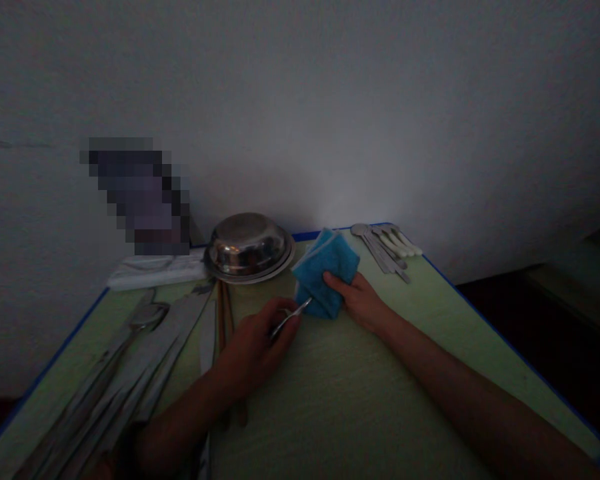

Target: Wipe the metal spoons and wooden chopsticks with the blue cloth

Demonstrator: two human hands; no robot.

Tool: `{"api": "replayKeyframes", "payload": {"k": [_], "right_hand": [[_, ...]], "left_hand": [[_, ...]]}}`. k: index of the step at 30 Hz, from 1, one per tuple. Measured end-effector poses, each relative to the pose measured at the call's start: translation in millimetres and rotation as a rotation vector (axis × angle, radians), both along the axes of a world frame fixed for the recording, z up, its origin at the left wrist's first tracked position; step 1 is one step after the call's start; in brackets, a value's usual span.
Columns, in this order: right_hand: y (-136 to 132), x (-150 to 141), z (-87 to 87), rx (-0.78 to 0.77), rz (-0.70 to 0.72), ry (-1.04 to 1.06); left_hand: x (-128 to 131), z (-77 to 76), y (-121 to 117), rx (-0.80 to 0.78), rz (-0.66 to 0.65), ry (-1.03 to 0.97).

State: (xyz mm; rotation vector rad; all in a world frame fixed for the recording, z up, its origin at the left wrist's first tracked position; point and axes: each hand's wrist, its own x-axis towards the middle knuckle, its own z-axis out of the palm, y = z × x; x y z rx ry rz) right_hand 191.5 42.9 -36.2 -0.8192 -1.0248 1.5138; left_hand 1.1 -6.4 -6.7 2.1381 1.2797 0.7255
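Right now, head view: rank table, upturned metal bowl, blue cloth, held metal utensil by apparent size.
1. Table, largest even though cropped.
2. Upturned metal bowl and blue cloth: too alike to rank.
3. Metal utensil, smallest, partly hidden by the left hand.

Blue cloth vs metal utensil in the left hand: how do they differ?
Colour: the blue cloth is bright and matte; the metal utensil is silvery and shiny.
Shape: the cloth is a broad, folded piece; the utensil shows as a thin, narrow strip.
Holder: the right hand has the cloth, the left hand the utensil.
Shared: both are hand-held.
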Motion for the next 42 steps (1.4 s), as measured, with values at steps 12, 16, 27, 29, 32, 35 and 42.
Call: {"api": "replayKeyframes", "payload": {"k": [12, 16, 27, 29, 32, 35, 42], "right_hand": [[2.0, -0.7, 10.3, -0.185, -0.117, 0.153], [-1.9, 1.6, 8.1, -0.015, -0.013, -0.064], [-13.8, -2.9, 47.7, 0.168, -0.131, -0.412], [-11.4, -2.1, 68.7, 0.205, -0.136, -0.471], [-2.0, 0.1, 108.0, 0.275, -0.01, -0.556], [9.6, -1.5, 143.0, 0.286, -0.012, -0.579], [32.1, -11.9, 156.9, 0.297, -0.167, -0.479]], "left_hand": [[-7.9, 7.6, -10.1, 0.16, -0.278, 0.048], [-5.4, 12.2, -9.7, 0.116, -0.401, 0.125], [-6.8, 43.9, -15.0, 0.075, -0.203, -0.076], [-9.8, 64.5, -13.4, 0.032, -0.178, -0.116], [-13.4, 100.6, -2.5, -0.128, -0.156, -0.164], [-13.6, 132.7, 13.3, -0.296, -0.13, -0.282], [-11.3, 151.6, 36.9, -0.233, -0.068, -0.221]]}}
